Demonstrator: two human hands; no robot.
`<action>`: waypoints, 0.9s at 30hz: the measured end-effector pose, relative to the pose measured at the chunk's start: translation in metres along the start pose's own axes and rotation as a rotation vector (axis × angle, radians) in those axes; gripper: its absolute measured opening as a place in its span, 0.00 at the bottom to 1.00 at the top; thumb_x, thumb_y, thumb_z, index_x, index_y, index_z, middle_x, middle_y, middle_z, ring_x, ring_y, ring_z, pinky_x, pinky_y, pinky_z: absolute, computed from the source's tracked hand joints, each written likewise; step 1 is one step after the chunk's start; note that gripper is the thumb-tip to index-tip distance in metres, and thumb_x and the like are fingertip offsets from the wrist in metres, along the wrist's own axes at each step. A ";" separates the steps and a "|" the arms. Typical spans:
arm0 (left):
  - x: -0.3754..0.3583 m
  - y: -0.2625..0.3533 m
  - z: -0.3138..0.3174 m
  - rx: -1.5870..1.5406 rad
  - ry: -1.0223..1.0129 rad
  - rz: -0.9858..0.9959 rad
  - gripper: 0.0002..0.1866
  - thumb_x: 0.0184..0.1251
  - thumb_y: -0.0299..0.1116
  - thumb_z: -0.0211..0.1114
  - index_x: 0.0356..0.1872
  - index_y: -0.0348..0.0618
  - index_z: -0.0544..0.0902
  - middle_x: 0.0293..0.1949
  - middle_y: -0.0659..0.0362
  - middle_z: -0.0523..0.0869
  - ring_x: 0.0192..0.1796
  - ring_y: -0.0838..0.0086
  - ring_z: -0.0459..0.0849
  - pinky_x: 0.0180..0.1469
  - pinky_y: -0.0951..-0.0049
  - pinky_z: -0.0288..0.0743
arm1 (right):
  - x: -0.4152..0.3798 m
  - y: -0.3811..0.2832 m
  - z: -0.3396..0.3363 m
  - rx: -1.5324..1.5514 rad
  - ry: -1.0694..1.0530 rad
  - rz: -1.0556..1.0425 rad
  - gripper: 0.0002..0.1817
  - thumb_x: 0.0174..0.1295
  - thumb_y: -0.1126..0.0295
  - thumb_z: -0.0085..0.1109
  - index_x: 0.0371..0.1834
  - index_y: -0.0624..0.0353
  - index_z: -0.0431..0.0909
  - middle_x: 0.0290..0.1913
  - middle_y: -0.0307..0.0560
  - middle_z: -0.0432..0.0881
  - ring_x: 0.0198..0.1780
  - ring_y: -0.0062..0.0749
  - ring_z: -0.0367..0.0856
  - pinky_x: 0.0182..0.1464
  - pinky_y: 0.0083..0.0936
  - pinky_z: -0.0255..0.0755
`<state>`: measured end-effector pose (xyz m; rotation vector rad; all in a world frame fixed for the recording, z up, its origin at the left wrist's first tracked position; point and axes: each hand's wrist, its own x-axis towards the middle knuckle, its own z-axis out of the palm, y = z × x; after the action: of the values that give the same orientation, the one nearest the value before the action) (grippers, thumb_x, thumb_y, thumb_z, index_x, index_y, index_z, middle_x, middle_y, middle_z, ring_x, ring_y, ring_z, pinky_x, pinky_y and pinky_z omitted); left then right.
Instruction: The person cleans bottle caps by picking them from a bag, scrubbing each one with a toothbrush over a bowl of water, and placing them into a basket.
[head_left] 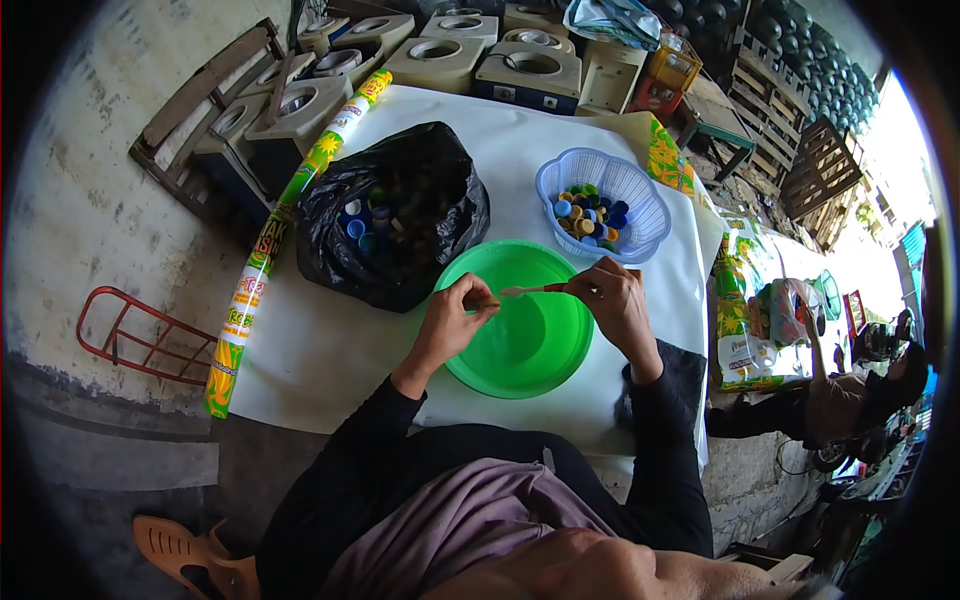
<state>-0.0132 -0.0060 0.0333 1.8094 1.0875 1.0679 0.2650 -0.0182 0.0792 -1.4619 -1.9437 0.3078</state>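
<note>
Over a green basin (518, 375) that seems to hold water, my left hand (447, 322) pinches a small brownish bottle cap (487, 303), mostly covered by the fingers. My right hand (615, 305) grips a toothbrush (552, 288) by its red handle, with the pale head pointing left, close to the cap. Behind the basin on the left, a black plastic bag (330, 255) gapes and shows bottle caps of several colours inside. A blue plastic basket (640, 190) at the back right contains more caps (584, 227), mainly blue, yellow and green.
The white-covered table (330, 370) has a printed plastic roll (265, 245) along its left edge. A dark cloth (685, 385) lies by my right forearm. Used machine casings (430, 62) stand behind. Another person (840, 400) works at a second table on the right.
</note>
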 end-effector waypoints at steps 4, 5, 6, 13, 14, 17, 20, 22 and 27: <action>0.001 0.006 0.000 -0.033 0.000 -0.092 0.11 0.68 0.22 0.76 0.45 0.34 0.82 0.40 0.56 0.91 0.47 0.73 0.93 0.53 0.70 0.89 | -0.002 0.004 0.005 -0.228 0.005 -0.130 0.08 0.60 0.60 0.75 0.33 0.51 0.93 0.34 0.35 0.82 0.41 0.33 0.82 0.52 0.36 0.60; 0.001 0.005 0.001 -0.022 0.006 -0.063 0.11 0.67 0.22 0.76 0.46 0.34 0.82 0.40 0.56 0.92 0.47 0.73 0.93 0.53 0.70 0.89 | -0.003 0.003 0.006 -0.279 -0.034 -0.162 0.09 0.60 0.59 0.75 0.33 0.51 0.93 0.34 0.35 0.82 0.41 0.33 0.82 0.52 0.36 0.60; 0.001 0.004 0.002 -0.009 0.010 -0.033 0.11 0.67 0.22 0.76 0.46 0.35 0.83 0.40 0.56 0.92 0.46 0.73 0.93 0.53 0.70 0.89 | -0.004 0.002 0.008 -0.242 -0.081 -0.156 0.08 0.59 0.61 0.78 0.34 0.52 0.93 0.33 0.36 0.81 0.41 0.32 0.81 0.56 0.34 0.61; 0.001 0.004 0.000 0.018 -0.018 -0.010 0.12 0.68 0.22 0.75 0.50 0.33 0.84 0.41 0.56 0.92 0.47 0.73 0.92 0.52 0.70 0.90 | -0.001 -0.006 -0.004 0.039 -0.006 0.006 0.09 0.62 0.60 0.75 0.36 0.52 0.94 0.35 0.36 0.83 0.39 0.32 0.81 0.53 0.34 0.61; 0.001 0.005 0.001 -0.012 -0.016 -0.027 0.12 0.69 0.22 0.75 0.50 0.32 0.84 0.41 0.56 0.92 0.48 0.73 0.92 0.51 0.70 0.90 | -0.001 -0.002 -0.001 0.038 -0.026 0.010 0.08 0.62 0.61 0.74 0.37 0.52 0.94 0.35 0.37 0.84 0.39 0.32 0.81 0.53 0.34 0.61; 0.001 0.005 0.002 -0.059 -0.006 -0.032 0.12 0.69 0.22 0.75 0.50 0.32 0.84 0.41 0.56 0.92 0.48 0.74 0.92 0.50 0.71 0.90 | -0.001 -0.008 -0.006 -0.004 0.021 -0.006 0.07 0.62 0.62 0.74 0.37 0.52 0.94 0.35 0.37 0.84 0.39 0.32 0.82 0.53 0.34 0.61; 0.001 0.002 0.003 -0.038 0.017 0.002 0.12 0.70 0.22 0.74 0.51 0.33 0.84 0.42 0.56 0.92 0.49 0.74 0.92 0.50 0.71 0.90 | -0.002 -0.009 -0.007 -0.066 0.012 -0.010 0.07 0.61 0.61 0.75 0.36 0.51 0.94 0.35 0.37 0.83 0.40 0.32 0.82 0.53 0.34 0.61; 0.001 0.002 0.001 -0.018 0.011 -0.040 0.11 0.70 0.22 0.74 0.50 0.33 0.84 0.43 0.55 0.92 0.49 0.73 0.92 0.51 0.70 0.90 | -0.004 -0.004 0.000 -0.144 0.006 -0.041 0.08 0.60 0.60 0.75 0.35 0.51 0.93 0.34 0.37 0.82 0.41 0.33 0.81 0.53 0.35 0.61; 0.001 0.001 0.002 0.011 0.005 -0.030 0.10 0.70 0.21 0.73 0.48 0.32 0.84 0.44 0.53 0.92 0.49 0.71 0.93 0.52 0.70 0.90 | -0.005 0.004 0.013 -0.241 -0.038 -0.150 0.10 0.59 0.58 0.76 0.32 0.52 0.93 0.32 0.37 0.80 0.43 0.33 0.81 0.53 0.36 0.60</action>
<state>-0.0109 -0.0055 0.0341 1.7941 1.1224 1.0517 0.2603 -0.0188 0.0661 -1.4559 -2.1673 0.0348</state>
